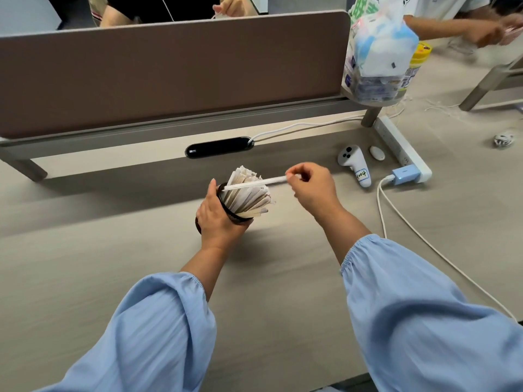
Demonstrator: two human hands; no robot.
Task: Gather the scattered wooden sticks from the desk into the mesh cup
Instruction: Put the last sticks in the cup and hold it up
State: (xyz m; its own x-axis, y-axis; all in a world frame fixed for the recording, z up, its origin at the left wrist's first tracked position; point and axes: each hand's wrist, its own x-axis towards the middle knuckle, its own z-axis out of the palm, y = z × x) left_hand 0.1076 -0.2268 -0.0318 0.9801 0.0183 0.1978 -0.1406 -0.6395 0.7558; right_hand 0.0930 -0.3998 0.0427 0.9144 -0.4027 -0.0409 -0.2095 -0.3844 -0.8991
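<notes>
**Right hand** (pixel 308 185): fingers curled. One paper-wrapped stick (pixel 256 183) is pinched by its near end between thumb and forefinger. The stick is held almost level, with its far tip laid across the mouth of the mesh cup.

**Left hand** (pixel 218 219): wrapped round the mesh cup (pixel 226 208), which is held tilted with its mouth turned toward the right hand. Whether the base touches the bench cannot be told, as it is hidden by the hand.

**Bundle of sticks** (pixel 249 195): packed in the cup and fanned out past the rim.

**Bench** (pixel 254 278): the cup is carried about midway along it, nearer the far edge than the near one.

**Step in hand:** judged to be the insertion of the held stick. The task is judged near its end, as no other loose stick is made out on the bench.

**Next move:** the stick would need to be swung tip-down and slid in among the crowded bundle, then let go once seated. Care is called for so that the packed sticks are not pushed out over the tilted rim.

**Toward the far right corner:** a white controller (pixel 355 165), a power strip (pixel 402 148) and a blue charger (pixel 403 176) are noted. A white cable (pixel 424 239) is run from the charger toward the right edge.

**Far edge:** a brown partition (pixel 169 75) is stood along it.
</notes>
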